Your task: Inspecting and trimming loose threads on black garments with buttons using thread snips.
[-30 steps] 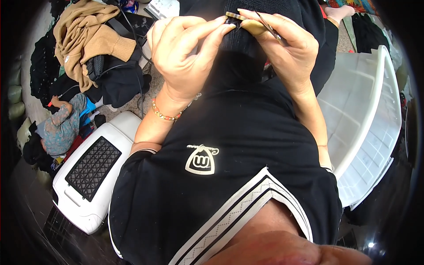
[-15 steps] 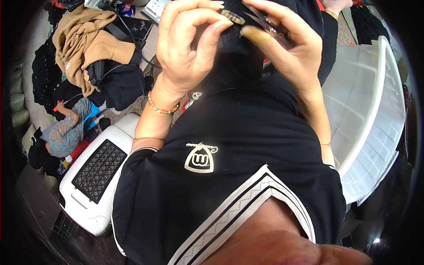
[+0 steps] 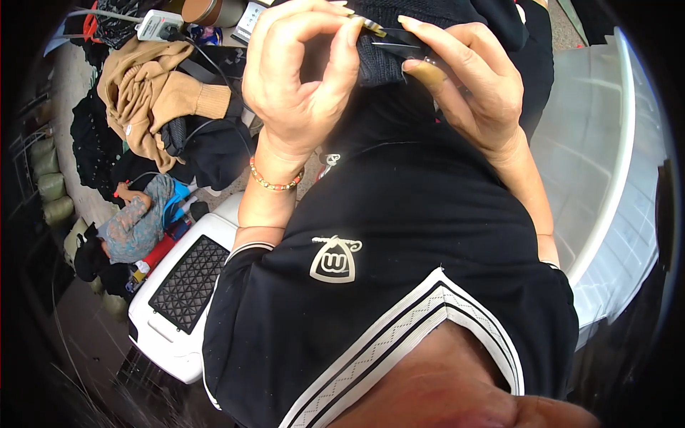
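Both my hands are raised close to the camera over my black shirt. My left hand [image 3: 300, 85], with a bead bracelet on its wrist, pinches a small gold-coloured metal piece [image 3: 369, 26] between thumb and forefinger. My right hand [image 3: 467, 89] grips a fold of a dark knit garment [image 3: 378, 60], with a thin dark sliver [image 3: 399, 46] lying under its fingertips. The two hands nearly touch at the garment's edge. I cannot tell what kind of tool the metal piece is.
A tan sweater [image 3: 146, 107] lies on a heap of dark clothes at the upper left. Below it another person [image 3: 135, 225] crouches on the floor. A white appliance with a black grille [image 3: 182, 296] stands at my left side. A white slatted plastic surface [image 3: 614, 178] curves along my right.
Both hands have come up and nearer to the camera with the dark garment. My left fingers have closed on the gold-coloured piece.
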A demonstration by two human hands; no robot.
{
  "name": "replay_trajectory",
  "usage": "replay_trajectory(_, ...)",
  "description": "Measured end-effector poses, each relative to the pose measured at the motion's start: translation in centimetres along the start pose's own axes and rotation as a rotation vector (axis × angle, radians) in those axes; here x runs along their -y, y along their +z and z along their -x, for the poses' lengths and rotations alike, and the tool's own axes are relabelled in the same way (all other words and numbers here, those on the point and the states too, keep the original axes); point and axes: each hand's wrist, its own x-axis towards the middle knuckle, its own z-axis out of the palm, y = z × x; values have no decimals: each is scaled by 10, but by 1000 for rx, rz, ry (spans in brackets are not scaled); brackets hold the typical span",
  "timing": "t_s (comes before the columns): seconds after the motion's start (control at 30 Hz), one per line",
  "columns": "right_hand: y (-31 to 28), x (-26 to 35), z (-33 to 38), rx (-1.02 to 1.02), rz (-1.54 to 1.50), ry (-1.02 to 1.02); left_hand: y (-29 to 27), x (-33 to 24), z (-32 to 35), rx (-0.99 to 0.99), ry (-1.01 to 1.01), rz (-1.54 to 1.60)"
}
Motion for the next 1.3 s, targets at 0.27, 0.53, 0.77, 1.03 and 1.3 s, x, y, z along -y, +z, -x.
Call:
replay_trajectory(0.27, 1, -7, -3, -90, 118, -174, 1, 0, 0, -10, -26, -10)
replay_trajectory(0.53, 1, -3, 0, -94, 141, -142, 5, 0, 3, -19, -45, 82)
replay_trajectory(0.77, 3, 0, -1, -77, 188, -124, 8, -2, 9, -49, -114, 307)
replay_trajectory(1.03, -4, 17, -18, -102, 312, -165, 3, 4, 7, -25, -71, 219)
replay_trajectory(1.3, -16, 31, -26, 8, 274, 40, 0, 8, 3, 5, -48, 118)
